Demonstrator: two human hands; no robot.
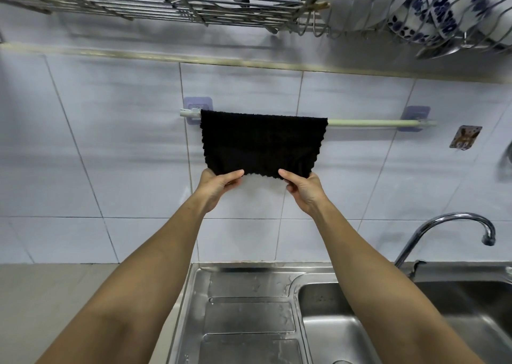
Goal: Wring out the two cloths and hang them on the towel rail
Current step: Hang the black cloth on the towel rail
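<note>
A pale green towel rail [365,123] runs across the tiled wall on two lilac brackets – a black cloth [261,141] hangs over its left half, the right half bare. Near, below it, a steel sink [249,316] carries water drops on its ribbed drainboard. High up, a wire rack [368,22] holds blue-patterned white dishes [432,6] at the far right

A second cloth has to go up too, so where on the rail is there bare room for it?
The bare stretch of the towel rail runs from the black cloth to the right bracket. The cloth, pinched by the left hand and right hand, fills the rest up to the left bracket.
</note>
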